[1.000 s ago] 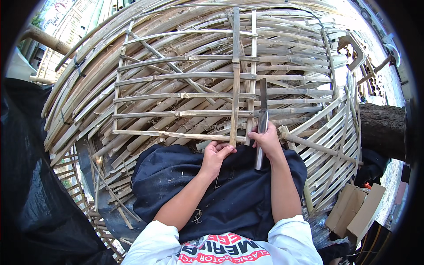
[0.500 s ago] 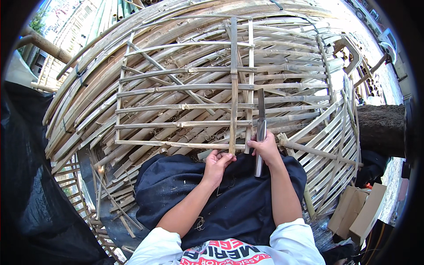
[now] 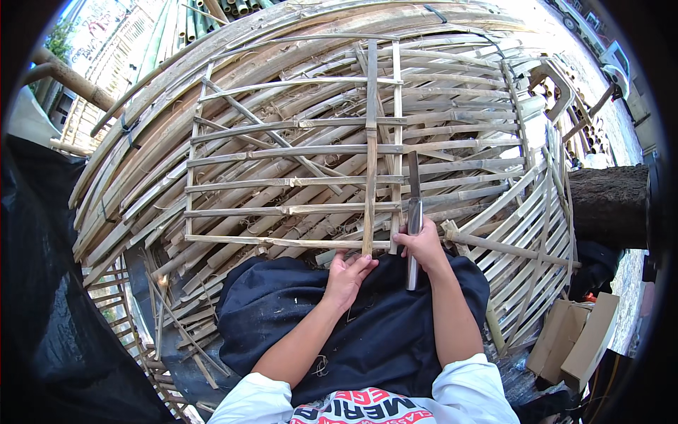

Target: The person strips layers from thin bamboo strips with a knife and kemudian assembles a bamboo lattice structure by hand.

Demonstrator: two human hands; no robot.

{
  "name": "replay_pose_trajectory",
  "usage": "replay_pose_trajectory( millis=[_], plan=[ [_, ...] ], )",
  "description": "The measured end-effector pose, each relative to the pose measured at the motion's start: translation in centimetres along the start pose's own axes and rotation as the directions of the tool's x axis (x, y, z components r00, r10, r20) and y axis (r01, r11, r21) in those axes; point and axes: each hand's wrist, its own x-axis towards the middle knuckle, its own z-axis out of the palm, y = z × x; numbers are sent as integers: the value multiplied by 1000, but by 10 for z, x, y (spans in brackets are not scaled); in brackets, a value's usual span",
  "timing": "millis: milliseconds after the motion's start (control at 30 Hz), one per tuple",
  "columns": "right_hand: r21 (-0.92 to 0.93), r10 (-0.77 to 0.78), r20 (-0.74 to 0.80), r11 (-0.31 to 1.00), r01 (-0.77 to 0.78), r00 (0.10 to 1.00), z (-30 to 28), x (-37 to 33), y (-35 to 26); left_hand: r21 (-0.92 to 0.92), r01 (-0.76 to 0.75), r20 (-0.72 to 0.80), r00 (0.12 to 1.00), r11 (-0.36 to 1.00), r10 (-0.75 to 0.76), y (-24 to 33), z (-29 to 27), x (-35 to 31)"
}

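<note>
A bamboo lattice frame [image 3: 293, 181] of several crosspieces lies in front of me, with its near edge by my lap. My left hand [image 3: 346, 280] pinches the near end of a long upright bamboo strip [image 3: 371, 152], which runs over the crosspieces beside the frame's right side piece [image 3: 397, 106]. My right hand [image 3: 424, 247] is closed around a knife [image 3: 414, 209] with a dark flat blade pointing away from me and a shiny metal handle. Its thumb is at the lower end of that right side piece; whether it presses on it I cannot tell.
Beneath the frame is a big pile of split bamboo strips [image 3: 141, 166]. Another slatted bamboo panel [image 3: 515, 272] leans at the right, near a thick dark log [image 3: 609, 207] and a cardboard box [image 3: 590, 339]. Dark cloth [image 3: 282, 321] covers my lap; black sheeting [image 3: 53, 283] hangs at left.
The lattice frame and both hands sit slightly lower in the picture, a little closer to me. The pile has shifted down slightly too. Both grips stay the same.
</note>
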Motion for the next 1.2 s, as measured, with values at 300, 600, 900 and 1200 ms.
replay_pose_trajectory(
  millis=[300,600,900,1200],
  plan=[
    [-39,1,8,999,-1,1000,-3,5,10,40,35,-6,999,999,-35,2,-1,0],
    [2,-21,-7,1000,21,1000,0,3,11,105,-90,37,996,990,86,-6,-19,13],
    [101,-95,69,991,88,993,-10,2,12,44,-95,86,992,995,91,-2,-15,2],
    [151,-244,317,967,205,916,-5,-36,-13,17,-72,238,969,997,66,21,-8,-39]
  ],
)
